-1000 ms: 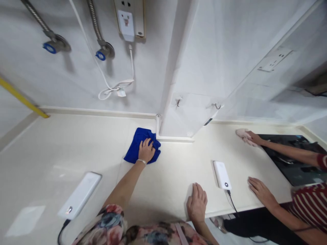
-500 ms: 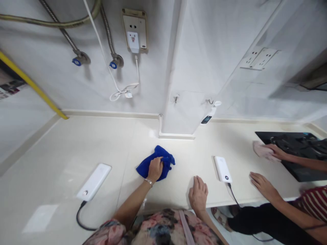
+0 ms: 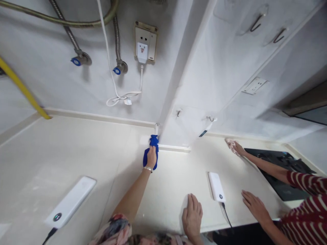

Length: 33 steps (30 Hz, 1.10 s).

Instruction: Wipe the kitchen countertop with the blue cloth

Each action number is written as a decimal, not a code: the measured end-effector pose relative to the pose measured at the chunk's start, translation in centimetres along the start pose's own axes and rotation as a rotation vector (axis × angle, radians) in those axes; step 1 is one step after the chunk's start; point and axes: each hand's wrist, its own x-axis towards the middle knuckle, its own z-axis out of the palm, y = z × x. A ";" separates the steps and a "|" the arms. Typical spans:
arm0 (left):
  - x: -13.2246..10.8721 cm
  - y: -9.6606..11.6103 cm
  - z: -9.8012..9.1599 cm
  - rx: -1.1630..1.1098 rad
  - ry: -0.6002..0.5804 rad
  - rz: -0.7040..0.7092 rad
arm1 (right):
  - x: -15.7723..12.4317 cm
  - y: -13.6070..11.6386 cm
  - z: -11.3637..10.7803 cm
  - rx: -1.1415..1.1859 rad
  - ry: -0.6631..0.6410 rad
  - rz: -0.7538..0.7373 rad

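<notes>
My left hand point(image 3: 151, 158) is stretched far forward and grips a blue cloth point(image 3: 153, 144), pressing it against the base of the white wall column point(image 3: 186, 102) where it meets the cream countertop point(image 3: 76, 149). A bracelet sits on that wrist. My right hand point(image 3: 192, 216) lies flat on the counter near its front edge, fingers spread, holding nothing. A white power bank point(image 3: 216, 186) with a cable lies just right of it.
Another white power bank point(image 3: 70, 201) lies at the front left. A person in a striped sleeve point(image 3: 308, 190) at the right wipes with a pink cloth point(image 3: 231, 144) beside a black cooktop point(image 3: 278, 170). On the wall are a socket with charger point(image 3: 144, 44), hoses and valves.
My left hand pulled the blue cloth toward me, then pushed it forward to the column's corner. The other person's pink cloth moved back toward the wall. My right hand stayed flat.
</notes>
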 end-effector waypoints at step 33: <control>15.1 0.3 0.0 0.655 -0.300 0.060 | 0.0 -0.3 0.1 -0.095 -0.164 0.066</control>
